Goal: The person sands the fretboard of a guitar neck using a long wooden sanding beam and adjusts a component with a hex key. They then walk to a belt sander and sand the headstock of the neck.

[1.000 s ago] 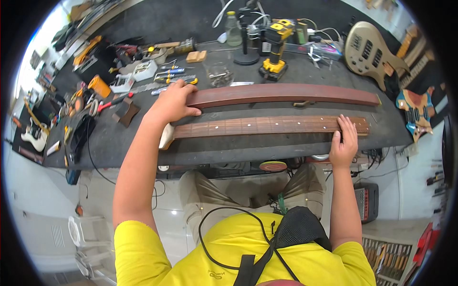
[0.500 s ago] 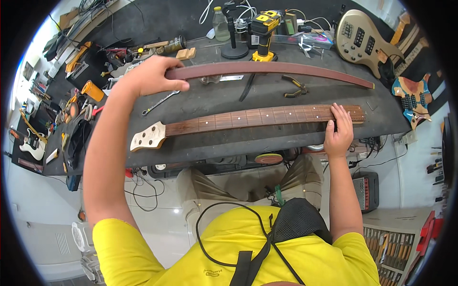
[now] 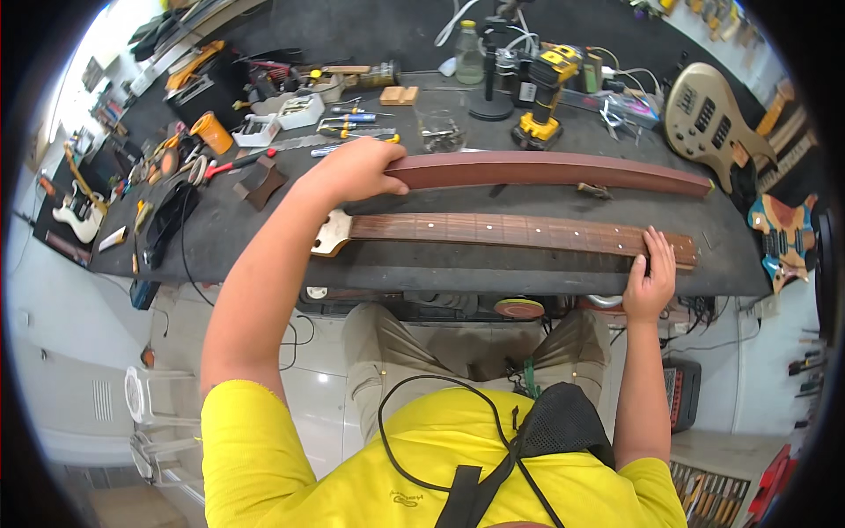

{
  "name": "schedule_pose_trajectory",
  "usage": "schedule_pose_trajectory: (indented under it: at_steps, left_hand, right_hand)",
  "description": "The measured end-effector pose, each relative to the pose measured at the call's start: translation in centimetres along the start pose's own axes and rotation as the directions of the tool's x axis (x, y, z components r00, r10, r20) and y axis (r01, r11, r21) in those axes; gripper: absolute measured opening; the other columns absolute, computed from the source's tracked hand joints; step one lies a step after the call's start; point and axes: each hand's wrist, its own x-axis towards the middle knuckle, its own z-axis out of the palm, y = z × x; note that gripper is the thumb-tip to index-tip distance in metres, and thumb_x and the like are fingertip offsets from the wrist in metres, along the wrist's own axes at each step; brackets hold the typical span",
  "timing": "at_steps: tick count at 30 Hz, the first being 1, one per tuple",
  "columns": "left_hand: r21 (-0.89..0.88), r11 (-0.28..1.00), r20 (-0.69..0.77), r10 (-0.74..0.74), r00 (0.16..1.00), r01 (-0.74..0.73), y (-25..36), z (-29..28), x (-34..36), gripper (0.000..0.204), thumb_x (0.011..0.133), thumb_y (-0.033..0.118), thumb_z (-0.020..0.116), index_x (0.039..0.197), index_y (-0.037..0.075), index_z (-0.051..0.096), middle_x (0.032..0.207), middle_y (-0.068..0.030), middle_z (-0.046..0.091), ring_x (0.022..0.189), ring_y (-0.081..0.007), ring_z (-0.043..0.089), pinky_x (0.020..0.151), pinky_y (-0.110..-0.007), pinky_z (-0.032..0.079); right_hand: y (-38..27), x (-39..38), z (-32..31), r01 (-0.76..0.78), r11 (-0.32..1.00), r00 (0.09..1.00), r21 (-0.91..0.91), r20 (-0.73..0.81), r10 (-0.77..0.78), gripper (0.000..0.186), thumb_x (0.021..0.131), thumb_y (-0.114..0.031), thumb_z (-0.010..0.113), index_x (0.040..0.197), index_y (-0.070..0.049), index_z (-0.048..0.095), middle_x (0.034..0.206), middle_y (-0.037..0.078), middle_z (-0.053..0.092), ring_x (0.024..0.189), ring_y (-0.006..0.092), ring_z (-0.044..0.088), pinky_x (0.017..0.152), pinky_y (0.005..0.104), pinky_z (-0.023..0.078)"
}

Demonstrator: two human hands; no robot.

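My left hand [image 3: 361, 169] is closed round the left end of a long reddish-brown straight bar [image 3: 546, 167], which stretches to the right just beyond the neck. Whether the bar touches the bench cannot be told. In front of it lies a guitar neck [image 3: 458, 229] with a dark fretboard, pale dot inlays and a light wood headstock [image 3: 331, 234]. My left forearm partly covers the headstock. My right hand [image 3: 651, 277] rests on the neck's right end, fingers stretched flat across the fretboard, thumb at the near edge.
On the dark workbench [image 3: 493, 275], pliers [image 3: 594, 190] lie partly behind the bar. Farther back stand a yellow drill [image 3: 546, 97], a clear container [image 3: 440, 132] and a wooden block [image 3: 400, 95]. Screwdrivers and an orange cup [image 3: 211, 132] lie left. A gold guitar body [image 3: 713, 114] leans right.
My left hand has brought the bar nearer to the neck, and the bar now hides more of the pliers. My right hand stays on the neck. The whole view has shifted.
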Motion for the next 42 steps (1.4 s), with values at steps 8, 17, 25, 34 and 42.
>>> schedule_pose_trajectory:
  at_steps: [8,17,25,34,42]
  left_hand:
    - [0.020,0.998,-0.105,-0.053,0.993,0.056,-0.2,0.0,0.5,0.053,0.090,0.033,0.092,0.133,0.007,0.073,0.117,-0.0191,0.082,0.112,-0.0410,0.077,0.097,-0.050,0.059]
    - [-0.208,0.952,-0.433,-0.296,0.851,0.225,-8.1,-4.8,-2.3,0.040,0.096,0.020,0.084,0.133,0.007,0.077,0.092,-0.0074,0.077,0.092,-0.0177,0.076,0.083,-0.036,0.060]
    - [-0.233,0.921,-0.401,-0.383,0.832,0.312,-11.9,-3.7,-7.9,0.038,0.097,0.015,0.076,0.132,0.001,0.077,0.119,-0.0167,0.084,0.112,-0.0273,0.080,0.100,-0.038,0.061]
    - [-0.455,0.840,-0.499,-0.516,0.696,0.296,-11.6,0.4,-13.1,0.031,0.101,0.015,0.078,0.127,-0.002,0.077,0.113,-0.0139,0.085,0.103,-0.0206,0.080,0.094,-0.035,0.061]
    - [-0.486,0.832,-0.806,-0.545,0.231,0.268,-12.2,6.6,-15.9,0.017,0.101,0.006,0.075,0.116,-0.002,0.077,0.094,-0.0105,0.080,0.081,-0.0168,0.073,0.078,-0.034,0.060]
  right_hand:
    - [0.2,-0.1,0.1,-0.001,1.000,1.000,-0.007,0.012,0.001,0.042,0.104,-0.015,0.058,0.141,-0.002,0.074,0.150,0.015,0.073,0.146,0.0396,0.063,0.130,0.0545,0.039]
    - [0.3,-0.2,0.1,0.000,1.000,1.000,-0.007,0.022,0.000,0.043,0.105,-0.016,0.056,0.141,-0.002,0.073,0.151,0.016,0.072,0.147,0.0399,0.062,0.130,0.0546,0.038]
    - [0.4,-0.2,0.1,0.000,1.000,1.000,-0.010,0.023,0.000,0.042,0.106,-0.015,0.056,0.141,-0.001,0.074,0.150,0.016,0.073,0.147,0.0401,0.063,0.130,0.0550,0.038]
    - [0.6,-0.2,0.2,0.002,1.000,0.999,-0.013,0.035,-0.002,0.042,0.106,-0.014,0.056,0.142,-0.001,0.073,0.152,0.016,0.072,0.148,0.0402,0.062,0.131,0.0560,0.038]
    - [1.5,-0.7,0.4,0.004,1.000,0.999,-0.010,0.042,-0.003,0.043,0.105,-0.012,0.056,0.144,-0.001,0.072,0.153,0.016,0.071,0.148,0.0401,0.062,0.132,0.0564,0.037]
